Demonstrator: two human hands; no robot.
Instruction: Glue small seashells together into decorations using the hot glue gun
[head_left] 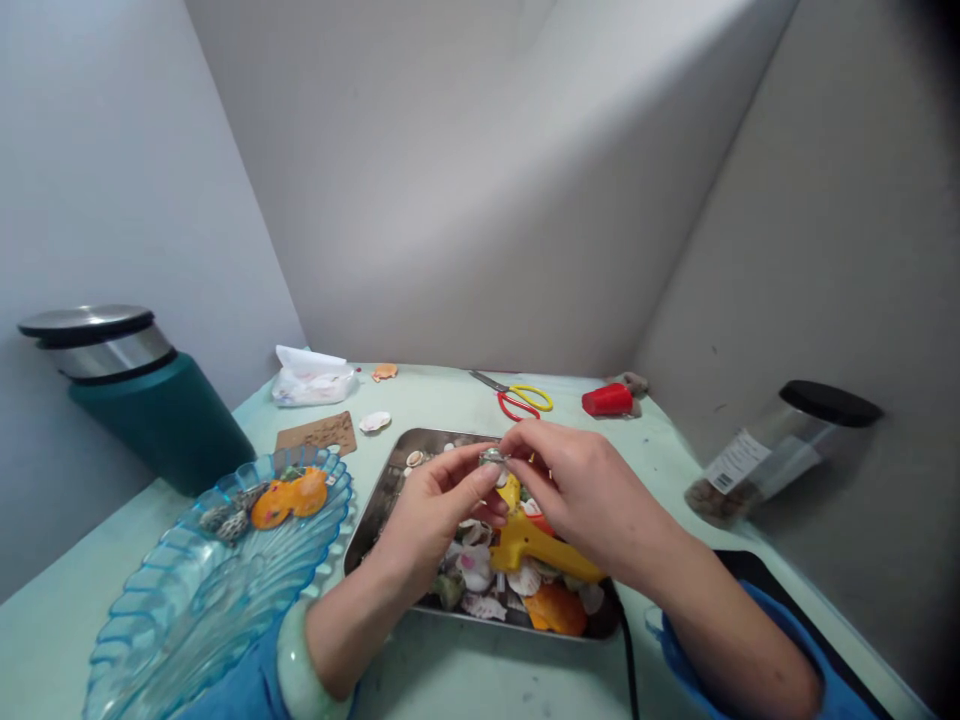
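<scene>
Over the metal tray (540, 630), my left hand (442, 490) and my right hand (577, 480) meet fingertip to fingertip. Between them they pinch a small shiny grey-green piece (491, 457), perhaps a little shell; fingers cover part of it. Below lies a yellow glue gun (525, 545), partly under my right hand. Around it in the tray are a white shell (475, 567) with a pink mark, an orange piece (556, 608) and several other shells.
A blue scalloped dish (217, 590) with orange and grey pieces stands left, before a teal flask (161, 420). Tissues (313, 378), brown card (319, 434), scissors (517, 393) and a red object (609, 400) lie behind. A clear jar (787, 450) stands right; a black cord (630, 660) runs frontward.
</scene>
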